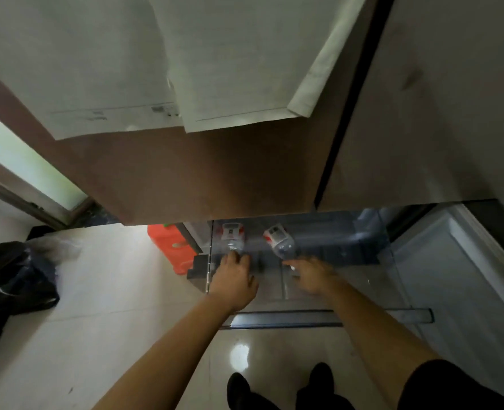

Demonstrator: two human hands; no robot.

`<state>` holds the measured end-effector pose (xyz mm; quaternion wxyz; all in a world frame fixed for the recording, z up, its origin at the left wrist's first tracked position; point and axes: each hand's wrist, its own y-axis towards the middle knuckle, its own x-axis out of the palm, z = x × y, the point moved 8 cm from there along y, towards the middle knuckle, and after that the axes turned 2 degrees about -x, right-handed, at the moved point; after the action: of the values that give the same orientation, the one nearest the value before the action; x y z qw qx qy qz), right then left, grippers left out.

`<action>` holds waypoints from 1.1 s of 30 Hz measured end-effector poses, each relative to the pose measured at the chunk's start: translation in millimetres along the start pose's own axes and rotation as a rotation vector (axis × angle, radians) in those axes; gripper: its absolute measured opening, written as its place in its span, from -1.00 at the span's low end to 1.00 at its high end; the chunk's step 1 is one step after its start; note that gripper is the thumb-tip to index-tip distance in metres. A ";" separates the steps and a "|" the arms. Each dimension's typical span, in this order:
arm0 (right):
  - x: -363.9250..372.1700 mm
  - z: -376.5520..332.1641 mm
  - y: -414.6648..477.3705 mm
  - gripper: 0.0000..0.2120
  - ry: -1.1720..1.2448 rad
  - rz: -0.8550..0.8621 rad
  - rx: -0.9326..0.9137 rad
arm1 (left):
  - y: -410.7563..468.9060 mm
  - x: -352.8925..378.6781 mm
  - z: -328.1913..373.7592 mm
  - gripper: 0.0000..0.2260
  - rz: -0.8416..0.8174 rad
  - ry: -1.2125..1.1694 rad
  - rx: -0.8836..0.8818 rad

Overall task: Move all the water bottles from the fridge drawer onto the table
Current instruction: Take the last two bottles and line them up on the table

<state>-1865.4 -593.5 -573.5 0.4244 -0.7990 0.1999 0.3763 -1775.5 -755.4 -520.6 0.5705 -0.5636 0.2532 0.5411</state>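
The transparent plastic fridge drawer (pixel 327 316) is pulled out over the pale tiled floor. Two clear plastic water bottles with red and white labels lie inside, toward its back edge: the left bottle (pixel 232 236) close to the left wall, the right bottle (pixel 278 240) near the middle and turned at an angle.

The left hand (pixel 235 278) reaches the near end of the left bottle; I cannot tell if the fingers close on it. The right hand (pixel 313 276) is blurred, with fingers loosely spread just beside the right bottle, holding nothing.

An orange-red plastic container (pixel 169 247) stands on the floor beside the drawer's left wall.
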 end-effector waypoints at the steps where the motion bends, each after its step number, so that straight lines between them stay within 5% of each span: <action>1: -0.4 11.8 -7.1 -0.58 0.038 -0.011 0.026 | 7.6 10.1 -0.8 -0.46 -0.075 -0.054 -0.050; 4: -0.6 35.9 -27.5 -0.60 0.061 -0.018 0.056 | 25.0 40.4 -14.5 -0.33 -0.255 -0.134 -0.228; 8: 7.3 45.1 -35.0 -0.49 0.097 -0.064 0.078 | 33.0 54.2 -27.8 -0.32 -0.251 -0.294 -0.353; 13: 14.6 43.3 -35.6 -0.26 0.105 -0.113 0.076 | 35.2 58.0 -29.4 -0.40 -0.267 -0.352 -0.339; 17: 8.9 42.7 -36.5 -0.38 0.044 -0.065 0.062 | 32.9 51.3 -26.0 -0.40 -0.239 -0.336 -0.296; 27: -36.9 13.0 -60.3 -0.67 0.155 0.250 -0.079 | 10.5 5.5 -22.7 -0.80 0.133 -0.291 -0.300; 33: -86.8 -1.6 -86.6 -0.87 0.198 0.565 -0.096 | -21.1 -46.4 9.0 -0.84 0.423 -0.280 -0.105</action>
<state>-1864.7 -546.4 -460.4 0.2430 -0.7635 0.4368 0.4090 -1772.6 -757.8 -469.1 0.4443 -0.4464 0.2554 0.7335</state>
